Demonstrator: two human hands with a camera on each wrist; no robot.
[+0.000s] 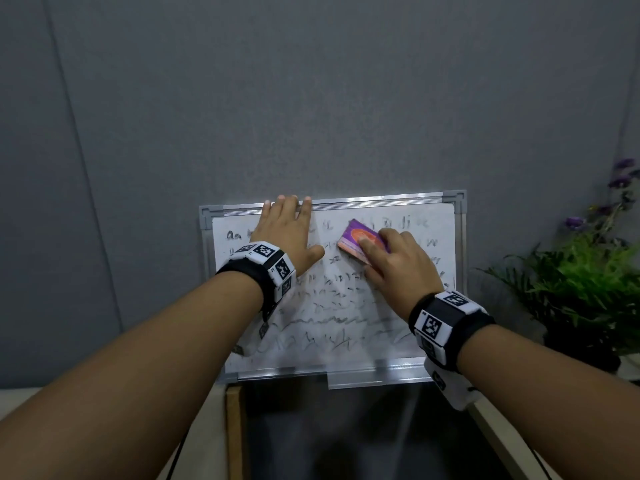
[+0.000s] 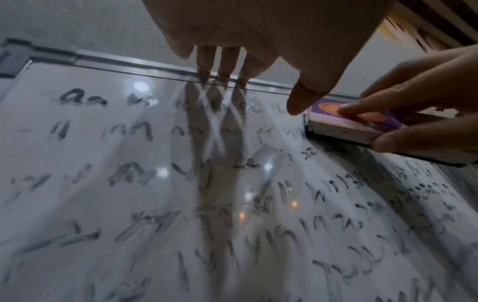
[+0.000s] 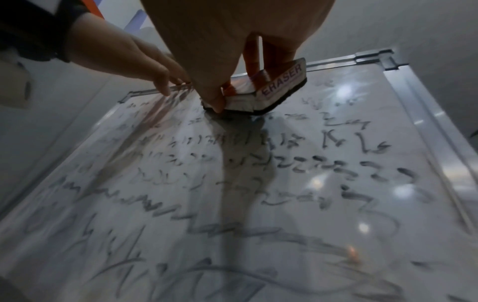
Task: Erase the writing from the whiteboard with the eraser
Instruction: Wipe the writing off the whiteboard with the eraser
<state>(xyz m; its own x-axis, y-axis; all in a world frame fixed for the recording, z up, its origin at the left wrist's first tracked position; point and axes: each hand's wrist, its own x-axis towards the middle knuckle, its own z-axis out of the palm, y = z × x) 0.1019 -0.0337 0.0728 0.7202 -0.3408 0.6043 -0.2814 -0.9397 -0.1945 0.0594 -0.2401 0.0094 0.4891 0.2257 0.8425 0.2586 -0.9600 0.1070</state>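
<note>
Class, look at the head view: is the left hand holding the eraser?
No: the right hand grips the eraser, while the left hand lies flat on the whiteboard.

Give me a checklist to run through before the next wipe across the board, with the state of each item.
1. Right hand has a firm grip on the eraser: ok, thumb and fingers pinch its sides.
2. Eraser pad flat on the whiteboard: ok in the right wrist view.
3. Left hand steadies the board: ok, fingers reach its top frame.
4. Writing left to erase: not ok, smeared marks cover most of the board.
5. Wipe path clear: not ok leftward, the left hand lies there.
6. Board firmly mounted: cannot tell.
</note>
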